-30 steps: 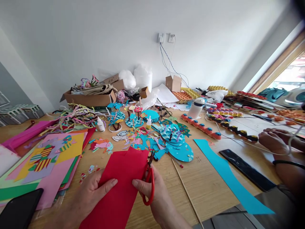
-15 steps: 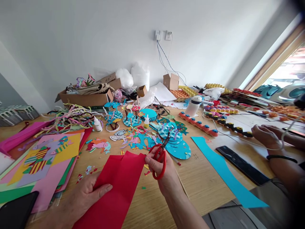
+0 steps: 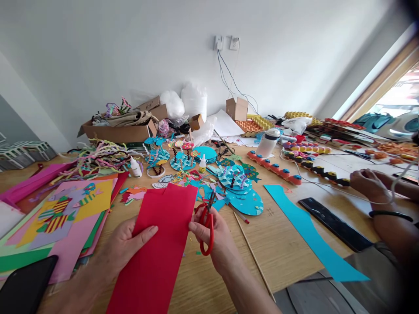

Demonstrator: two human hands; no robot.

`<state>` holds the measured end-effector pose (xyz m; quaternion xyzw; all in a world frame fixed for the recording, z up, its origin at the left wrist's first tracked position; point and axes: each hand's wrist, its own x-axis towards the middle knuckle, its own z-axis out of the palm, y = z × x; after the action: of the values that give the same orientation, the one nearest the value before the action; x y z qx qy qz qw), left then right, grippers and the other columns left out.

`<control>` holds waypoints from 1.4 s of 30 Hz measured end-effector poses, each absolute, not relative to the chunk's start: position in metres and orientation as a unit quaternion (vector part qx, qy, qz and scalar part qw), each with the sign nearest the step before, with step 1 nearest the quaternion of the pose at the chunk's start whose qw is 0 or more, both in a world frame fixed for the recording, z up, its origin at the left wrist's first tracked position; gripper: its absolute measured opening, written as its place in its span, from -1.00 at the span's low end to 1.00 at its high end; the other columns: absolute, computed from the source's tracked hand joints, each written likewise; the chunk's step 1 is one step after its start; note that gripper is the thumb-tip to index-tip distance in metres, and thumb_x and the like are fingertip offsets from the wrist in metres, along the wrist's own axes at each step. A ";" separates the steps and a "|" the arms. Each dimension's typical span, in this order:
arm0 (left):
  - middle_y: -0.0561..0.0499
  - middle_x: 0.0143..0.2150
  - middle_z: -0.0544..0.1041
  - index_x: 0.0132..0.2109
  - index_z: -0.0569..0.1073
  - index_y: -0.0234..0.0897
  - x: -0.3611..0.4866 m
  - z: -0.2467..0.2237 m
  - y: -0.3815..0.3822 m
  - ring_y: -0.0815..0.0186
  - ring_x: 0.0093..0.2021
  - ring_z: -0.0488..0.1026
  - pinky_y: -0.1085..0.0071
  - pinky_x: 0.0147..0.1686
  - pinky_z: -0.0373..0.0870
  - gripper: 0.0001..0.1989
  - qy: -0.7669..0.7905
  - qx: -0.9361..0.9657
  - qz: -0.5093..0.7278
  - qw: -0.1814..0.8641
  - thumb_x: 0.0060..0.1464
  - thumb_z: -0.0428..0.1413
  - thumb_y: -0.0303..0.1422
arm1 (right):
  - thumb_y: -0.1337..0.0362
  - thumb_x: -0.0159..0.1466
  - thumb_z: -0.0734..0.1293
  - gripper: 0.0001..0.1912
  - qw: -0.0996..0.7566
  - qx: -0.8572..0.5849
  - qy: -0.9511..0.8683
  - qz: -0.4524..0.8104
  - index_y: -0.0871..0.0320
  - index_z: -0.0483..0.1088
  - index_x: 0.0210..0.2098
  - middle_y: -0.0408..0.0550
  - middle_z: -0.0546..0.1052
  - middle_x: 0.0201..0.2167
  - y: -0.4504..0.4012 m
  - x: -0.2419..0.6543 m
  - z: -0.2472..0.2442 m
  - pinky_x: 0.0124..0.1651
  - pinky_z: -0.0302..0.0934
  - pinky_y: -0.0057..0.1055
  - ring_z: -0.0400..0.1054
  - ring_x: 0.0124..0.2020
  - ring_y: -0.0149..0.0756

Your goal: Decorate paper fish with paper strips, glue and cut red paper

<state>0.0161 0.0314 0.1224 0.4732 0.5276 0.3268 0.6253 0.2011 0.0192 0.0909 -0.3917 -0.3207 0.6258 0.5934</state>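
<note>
My left hand [image 3: 126, 242] grips a long sheet of red paper [image 3: 160, 253], thumb on top and the fingers hidden beneath. The sheet looks folded or doubled, with a small step along its far edge. In my right hand [image 3: 218, 240] is a pair of scissors [image 3: 208, 218] with red handles. Their dark blades point up and away, apart from the paper. My right thumb lies by the sheet's right edge; whether it pinches the edge I cannot tell. Beyond the sheet are colourful paper scraps [image 3: 183, 179] and blue paper discs [image 3: 250, 205] with wavy decorations.
Coloured sheets with striped paper fish [image 3: 59, 218] and a black phone [image 3: 29, 283] lie left. A thin stick [image 3: 253, 257], a curved blue strip [image 3: 304, 226] and a dark phone [image 3: 334, 222] lie right. Another person's hands [image 3: 369, 185] are at far right. Glue bottles [image 3: 202, 164] stand behind.
The red paper has turned more upright, its far end rising over the scraps. My right hand and the scissors have shifted left and slightly down. The view has moved a little.
</note>
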 end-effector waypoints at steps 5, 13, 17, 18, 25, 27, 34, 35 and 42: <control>0.03 -0.41 0.61 -0.14 0.50 -0.23 0.022 0.126 0.040 0.15 -0.47 0.54 0.33 -0.49 0.50 -0.57 0.521 0.477 0.375 0.601 -0.17 0.23 -0.12 | 0.24 -0.20 0.54 -0.56 0.582 -0.325 -0.322 0.672 0.08 0.32 -0.37 -0.22 0.47 -0.48 0.021 0.187 0.091 -0.28 0.22 -0.37 0.36 -0.43 -0.30; 0.07 -0.42 0.61 -0.16 0.47 -0.20 0.023 0.130 0.055 0.22 -0.57 0.50 0.39 -0.53 0.47 -0.61 0.532 0.492 0.420 0.547 -0.17 0.25 -0.15 | 0.19 -0.19 0.53 -0.57 0.586 -0.380 -0.294 0.653 0.10 0.24 -0.45 -0.28 0.33 -0.61 0.010 0.177 0.062 -0.49 0.10 -0.49 0.20 -0.59 -0.44; 0.07 -0.44 0.60 -0.15 0.48 -0.21 0.028 0.133 0.062 0.23 -0.56 0.50 0.43 -0.57 0.45 -0.61 0.537 0.479 0.451 0.527 -0.16 0.24 -0.16 | 0.21 -0.20 0.52 -0.59 0.594 -0.377 -0.291 0.649 0.11 0.25 -0.47 -0.27 0.33 -0.59 0.003 0.172 0.058 -0.47 0.08 -0.50 0.19 -0.55 -0.44; 0.06 -0.44 0.60 -0.12 0.47 -0.22 0.029 0.134 0.064 0.22 -0.55 0.51 0.43 -0.57 0.45 -0.59 0.535 0.480 0.460 0.521 -0.15 0.23 -0.16 | 0.22 -0.20 0.52 -0.60 0.592 -0.378 -0.290 0.650 0.11 0.25 -0.48 -0.27 0.32 -0.58 0.001 0.172 0.057 -0.46 0.07 -0.50 0.18 -0.55 -0.45; 0.05 -0.37 0.60 -0.10 0.46 -0.25 0.029 0.143 0.077 0.28 -0.52 0.50 0.47 -0.54 0.43 -0.56 0.530 0.469 0.523 0.475 -0.17 0.25 -0.19 | 0.25 -0.20 0.52 -0.59 0.576 -0.395 -0.281 0.658 0.13 0.23 -0.47 -0.28 0.33 -0.59 -0.005 0.171 0.048 -0.43 0.05 -0.51 0.17 -0.55 -0.47; 0.06 -0.38 0.59 -0.14 0.47 -0.25 0.028 0.145 0.080 0.29 -0.51 0.49 0.51 -0.56 0.41 -0.59 0.525 0.468 0.530 0.472 -0.16 0.25 -0.18 | 0.24 -0.19 0.51 -0.58 0.568 -0.399 -0.288 0.659 0.13 0.22 -0.47 -0.28 0.33 -0.60 -0.006 0.170 0.043 -0.43 0.05 -0.51 0.18 -0.56 -0.48; 0.10 -0.36 0.60 -0.19 0.47 -0.18 0.016 0.154 0.079 0.28 -0.45 0.51 0.50 -0.51 0.43 -0.66 0.524 0.467 0.545 0.458 -0.16 0.25 -0.20 | 0.15 -0.16 0.51 -0.61 0.553 -0.450 -0.362 0.601 0.12 0.25 -0.51 -0.27 0.32 -0.64 -0.002 0.197 0.043 -0.52 0.03 -0.50 0.17 -0.61 -0.46; 0.11 -0.39 0.60 -0.18 0.48 -0.17 0.015 0.154 0.076 0.27 -0.48 0.51 0.48 -0.52 0.43 -0.66 0.530 0.466 0.530 0.470 -0.17 0.25 -0.20 | 0.14 -0.13 0.50 -0.63 0.562 -0.455 -0.363 0.587 0.13 0.25 -0.50 -0.26 0.35 -0.62 0.003 0.205 0.050 -0.50 0.06 -0.50 0.19 -0.58 -0.45; 0.06 -0.48 0.60 -0.14 0.49 -0.22 0.030 0.146 0.063 0.19 -0.54 0.52 0.35 -0.55 0.46 -0.61 0.502 0.473 0.399 0.604 -0.16 0.24 -0.20 | 0.20 -0.10 0.51 -0.65 0.597 -0.423 -0.417 0.539 0.14 0.31 -0.43 -0.19 0.49 -0.48 0.040 0.227 0.116 -0.37 0.17 -0.46 0.31 -0.46 -0.38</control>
<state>0.0299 0.0627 0.1460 0.4730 0.5021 0.3995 0.6039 0.2275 0.0405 0.1158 -0.4235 -0.4169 0.5395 0.5965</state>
